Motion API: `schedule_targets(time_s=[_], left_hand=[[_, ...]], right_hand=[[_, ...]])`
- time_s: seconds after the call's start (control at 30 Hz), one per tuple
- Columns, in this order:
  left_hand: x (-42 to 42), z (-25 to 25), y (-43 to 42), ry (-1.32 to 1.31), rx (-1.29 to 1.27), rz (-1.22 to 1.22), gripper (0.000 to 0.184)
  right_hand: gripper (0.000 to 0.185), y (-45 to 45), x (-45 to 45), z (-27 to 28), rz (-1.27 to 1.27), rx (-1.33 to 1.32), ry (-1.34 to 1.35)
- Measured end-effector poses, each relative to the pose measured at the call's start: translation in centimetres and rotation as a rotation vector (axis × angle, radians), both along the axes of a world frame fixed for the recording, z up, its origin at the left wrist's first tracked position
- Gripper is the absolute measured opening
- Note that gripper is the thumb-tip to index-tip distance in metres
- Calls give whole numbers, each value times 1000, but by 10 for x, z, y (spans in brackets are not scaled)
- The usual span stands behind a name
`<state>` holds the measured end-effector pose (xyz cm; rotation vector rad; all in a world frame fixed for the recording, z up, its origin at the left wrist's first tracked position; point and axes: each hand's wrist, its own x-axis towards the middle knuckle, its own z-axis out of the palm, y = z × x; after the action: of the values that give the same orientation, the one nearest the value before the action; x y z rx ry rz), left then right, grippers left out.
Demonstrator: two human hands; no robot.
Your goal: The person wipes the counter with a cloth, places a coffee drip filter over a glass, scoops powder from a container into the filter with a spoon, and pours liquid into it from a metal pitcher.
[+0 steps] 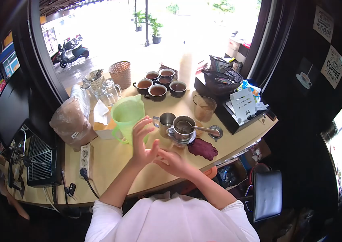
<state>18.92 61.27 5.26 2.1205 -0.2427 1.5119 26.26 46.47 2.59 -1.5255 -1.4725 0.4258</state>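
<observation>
My left hand (143, 141) is raised over the front of the counter with its fingers spread, holding nothing. My right hand (171, 162) meets it near the base of the left palm, fingers stretched out and slightly blurred; nothing shows in it. Just behind my left hand stands a green translucent plastic pitcher (127, 115). Beyond my right hand are a steel mug (166, 123) and a metal drip filter (182, 128) holding dark liquid and a spoon (206, 129). A folded maroon cloth (203, 149) lies to their right.
Several dark cups of brown liquid (157, 92) stand at the back, near a woven basket (120, 74). A brown-stained clear pitcher (204, 109) and a round metal lid (216, 132) are at right. A power strip (85, 161) and plastic-wrapped cups (74, 121) are at left.
</observation>
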Motion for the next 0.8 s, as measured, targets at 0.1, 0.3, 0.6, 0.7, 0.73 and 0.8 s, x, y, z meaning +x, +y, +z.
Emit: schedule_targets(time_s=[0.1, 0.3, 0.6, 0.7, 0.73, 0.8], left_hand=[[32, -14, -15, 37, -211, -235, 51], [63, -47, -25, -4, -277, -402, 61], [95, -79, -29, -89, -326, -508, 67], [95, -81, -26, -65, -300, -484, 69], [94, -84, -25, -38, -300, -476, 71], [94, -84, -25, -26, -317, -478, 71]], right_hand=[[21, -34, 6, 19, -39, -128, -19], [18, -89, 39, 30, -546, 3, -44], [34, -86, 50, 73, -593, 231, 243], [20, -79, 48, 78, -606, 265, 125], [18, -76, 47, 79, -625, 280, 72], [18, -74, 46, 86, -618, 301, -70]])
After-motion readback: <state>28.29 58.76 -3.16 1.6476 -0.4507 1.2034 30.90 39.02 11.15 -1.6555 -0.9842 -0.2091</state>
